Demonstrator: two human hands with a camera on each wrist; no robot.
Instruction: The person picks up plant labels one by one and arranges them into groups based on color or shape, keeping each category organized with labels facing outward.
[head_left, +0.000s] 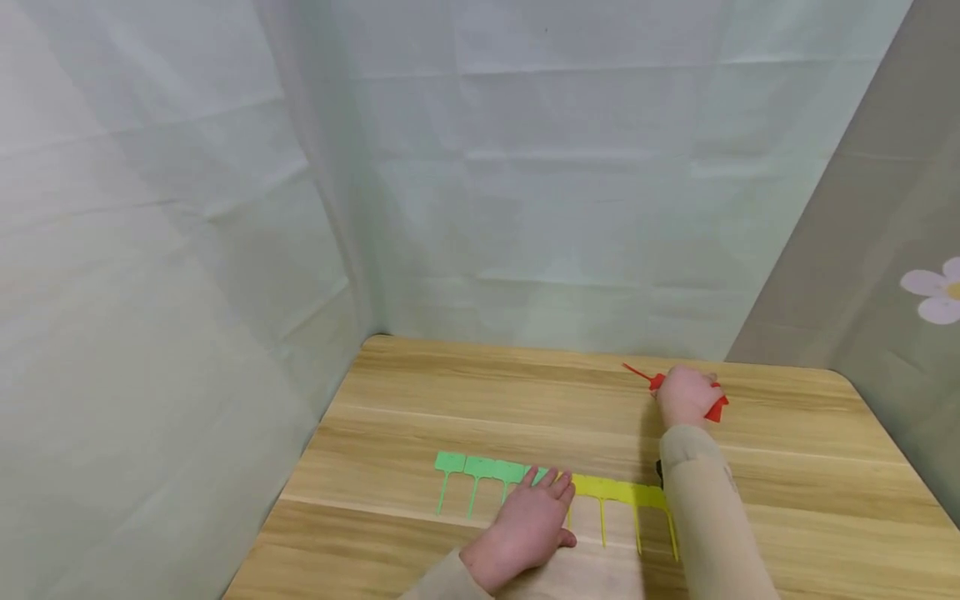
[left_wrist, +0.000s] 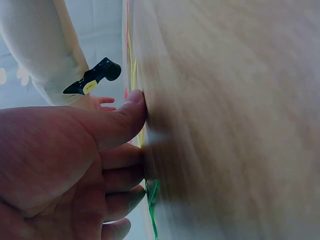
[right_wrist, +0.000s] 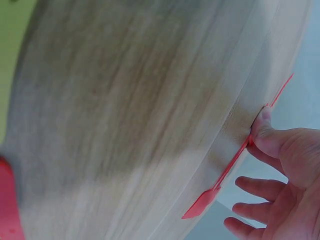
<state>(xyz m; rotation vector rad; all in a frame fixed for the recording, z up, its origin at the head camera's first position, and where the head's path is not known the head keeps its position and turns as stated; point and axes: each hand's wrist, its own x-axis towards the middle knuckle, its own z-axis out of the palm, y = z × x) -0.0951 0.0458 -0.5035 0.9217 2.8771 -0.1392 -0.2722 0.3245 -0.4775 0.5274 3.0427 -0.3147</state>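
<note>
A row of flat plastic tag ties lies on the table, green tags (head_left: 450,462) at the left and yellow tags (head_left: 609,489) at the right, thin tails toward the near side. Over the middle of the row, my left hand (head_left: 528,521) rests with its fingers extended, partly covering where the colours meet. Near the far edge, my right hand (head_left: 686,396) pinches a red tag tie (right_wrist: 202,202) between thumb and index finger, its other fingers loose. Red pieces (head_left: 717,408) show on both sides of that hand, which hides how many there are.
The wooden table (head_left: 420,383) has rounded far corners and meets pale hanging cloth (head_left: 562,208) behind and at the left. The right forearm (head_left: 712,508) passes over the row's right end. A black device (left_wrist: 95,77) with a yellow label sits at the right wrist.
</note>
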